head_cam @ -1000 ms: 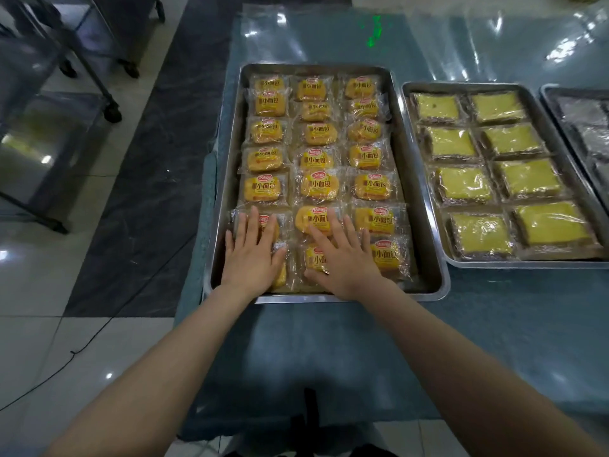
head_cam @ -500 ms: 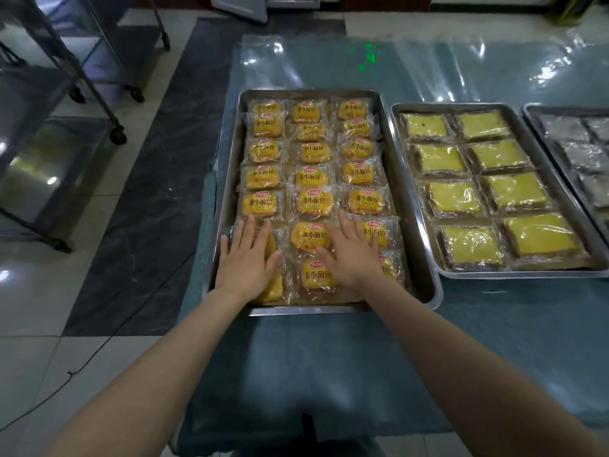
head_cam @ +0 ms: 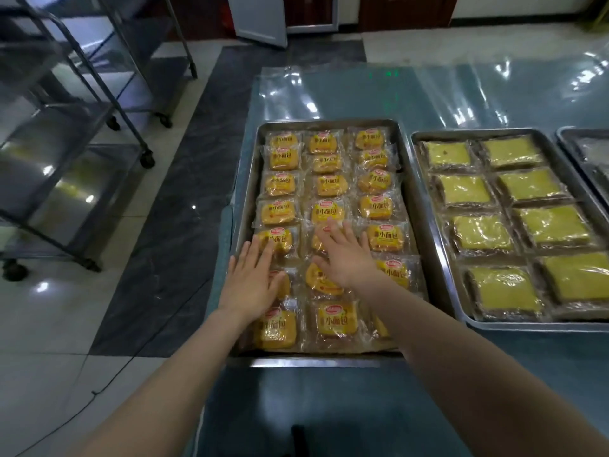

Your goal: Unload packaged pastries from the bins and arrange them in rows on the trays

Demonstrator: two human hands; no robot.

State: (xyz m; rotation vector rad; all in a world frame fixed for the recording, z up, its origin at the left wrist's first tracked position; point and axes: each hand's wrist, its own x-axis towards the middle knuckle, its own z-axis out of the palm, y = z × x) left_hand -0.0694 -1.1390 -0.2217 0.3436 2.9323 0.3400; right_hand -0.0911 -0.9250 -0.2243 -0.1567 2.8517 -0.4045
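Observation:
A steel tray [head_cam: 418, 206] in front of me holds three columns of small yellow packaged breads [head_cam: 329, 185] in clear wrappers with red logos. My left hand [head_cam: 252, 280] lies flat, fingers spread, on the left column near the front. Palm down, my right hand [head_cam: 346, 255] rests with fingers apart on the middle column, one row further back. Neither hand grips a pack. To the right a second tray [head_cam: 458, 311] carries two columns of larger yellow cake packs [head_cam: 474, 232].
A third tray [head_cam: 565, 140] shows at the far right edge. All trays sit on a table with a shiny teal plastic cover [head_cam: 362, 90]. Wheeled steel racks [head_cam: 108, 103] stand on the tiled floor to the left. A cable [head_cam: 108, 384] trails on the floor.
Both hands slid away from me along the tray, from the front rows to rows further back. The camera view tilted up, showing more of the room.

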